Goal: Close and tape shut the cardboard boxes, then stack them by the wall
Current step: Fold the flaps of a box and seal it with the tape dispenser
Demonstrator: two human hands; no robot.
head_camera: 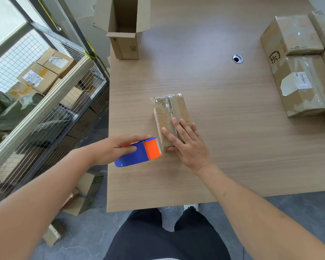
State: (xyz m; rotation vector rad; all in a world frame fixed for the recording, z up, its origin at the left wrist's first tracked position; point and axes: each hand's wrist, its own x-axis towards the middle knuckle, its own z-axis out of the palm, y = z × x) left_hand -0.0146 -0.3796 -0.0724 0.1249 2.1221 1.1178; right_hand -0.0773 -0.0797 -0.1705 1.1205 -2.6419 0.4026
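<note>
The small box [170,119] runs lengthwise away from the person; the right hand [186,143] presses flat, fingers spread, on its near end (seam already taped), while the left hand [116,149] grips the tape dispenser [139,152] touching that end.

Worktop [223,113] looks like matt wood-grain laminate, pale tan, smooth. Small box [170,117] is plain brown cardboard w/ shiny, wrinkly clear tape along the top seam. Tape dispenser [139,152] is glossy plastic, blue body + orange front. Stacked boxes [300,72] are scuffed cardboard w/ paper labels and glossy tape. Cage [45,102] = metal wire mesh, dull grey frame. Floor [86,233] is grey, kinda marbled, slight sheen.
</note>
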